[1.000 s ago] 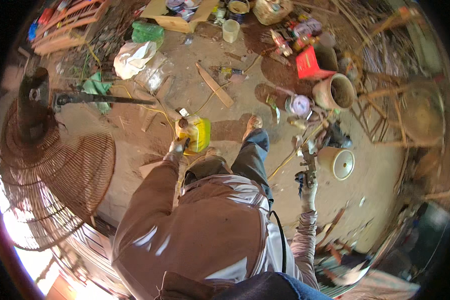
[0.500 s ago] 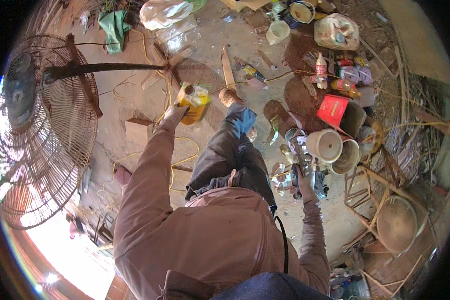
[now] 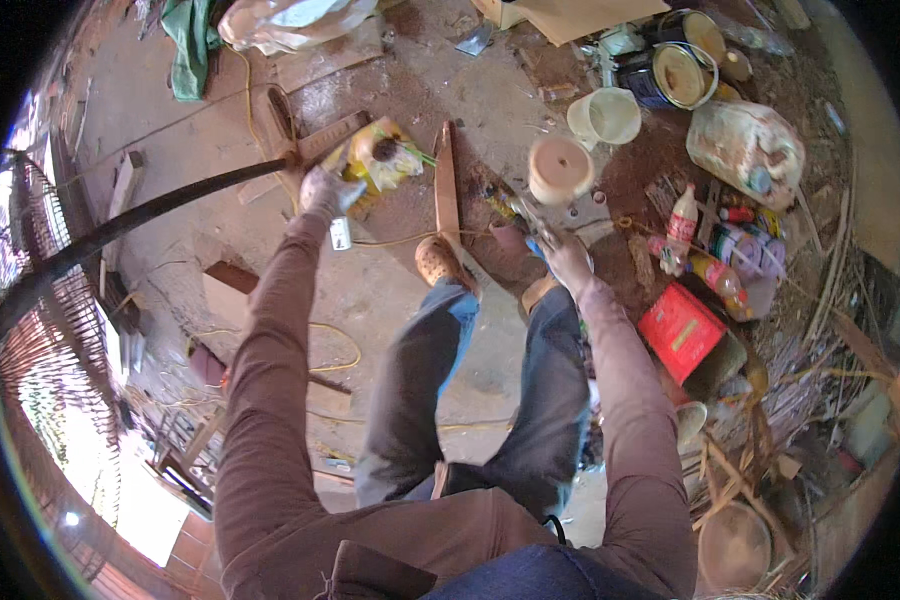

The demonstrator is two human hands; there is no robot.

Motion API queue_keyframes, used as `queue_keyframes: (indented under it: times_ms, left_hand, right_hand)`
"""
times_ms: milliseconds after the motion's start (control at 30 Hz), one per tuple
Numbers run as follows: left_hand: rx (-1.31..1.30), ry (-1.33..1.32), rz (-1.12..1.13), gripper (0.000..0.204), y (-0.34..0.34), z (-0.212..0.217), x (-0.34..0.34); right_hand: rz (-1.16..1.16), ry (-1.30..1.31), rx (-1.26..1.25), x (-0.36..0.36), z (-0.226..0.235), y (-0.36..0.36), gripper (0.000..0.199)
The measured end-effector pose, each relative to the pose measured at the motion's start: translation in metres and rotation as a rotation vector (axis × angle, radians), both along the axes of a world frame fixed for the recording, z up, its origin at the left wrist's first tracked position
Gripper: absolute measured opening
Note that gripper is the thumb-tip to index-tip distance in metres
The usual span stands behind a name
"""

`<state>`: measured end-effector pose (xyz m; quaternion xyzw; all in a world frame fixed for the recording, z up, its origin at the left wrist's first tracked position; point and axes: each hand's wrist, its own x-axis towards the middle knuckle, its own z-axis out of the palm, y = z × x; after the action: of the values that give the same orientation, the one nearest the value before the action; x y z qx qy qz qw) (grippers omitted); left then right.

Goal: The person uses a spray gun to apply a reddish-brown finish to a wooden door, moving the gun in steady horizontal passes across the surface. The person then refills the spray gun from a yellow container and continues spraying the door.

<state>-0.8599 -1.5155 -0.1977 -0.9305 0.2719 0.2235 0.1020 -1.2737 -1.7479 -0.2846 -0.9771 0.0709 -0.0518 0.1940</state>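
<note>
My left hand (image 3: 328,192) is closed on a yellow plastic jug (image 3: 375,165) with a dark round top and a pale, torn-looking label, held near the wooden stand's feet. My right hand (image 3: 570,262) is wrapped round the handle of what looks like a spray gun (image 3: 535,222). Its round, pale pinkish cup (image 3: 562,168), with a small mark in the middle of the lid, shows just beyond the fingers. Motion blurs the tool's metal part. Between the hands a wooden foot (image 3: 445,180) lies on the floor by my orange clog (image 3: 438,260).
A dark pole (image 3: 140,220) slants across the left to a large wicker fan-like piece (image 3: 50,400). To the right are a red container (image 3: 682,330), bottles (image 3: 682,225) and a dirty white jerrycan (image 3: 745,150). Paint buckets (image 3: 682,75) stand far right. A yellow cord (image 3: 355,350) crosses the floor.
My right hand has swung forward and inward, carrying the spray gun and its cup from the right side. My left hand still grips the jug, slightly farther forward. My legs have parted.
</note>
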Motion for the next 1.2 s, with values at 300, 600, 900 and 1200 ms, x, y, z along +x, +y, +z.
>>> queue_keyframes:
  times_ms: [300, 600, 900, 1200]
  left_hand:
    - [-0.211, -0.175, -0.199, 0.048, -0.054, -0.087, 0.095]
    - [-0.760, -0.482, -0.319, 0.027, -0.065, -0.117, 0.100]
    - [-0.844, -0.589, -0.300, 0.030, -0.054, -0.133, 0.104]
    - [-0.938, -0.617, -0.289, 0.029, -0.059, -0.140, 0.101]
  right_hand:
    - [-0.451, 0.274, 0.556, 0.184, -0.189, -0.048, 0.059]
    - [-0.415, -0.068, 0.373, 0.235, -0.284, -0.063, 0.041]
    - [-0.511, -0.171, -0.153, 0.209, -0.184, -0.062, 0.046]
    - [0.011, -0.409, 0.428, 0.369, -0.076, -0.065, 0.026]
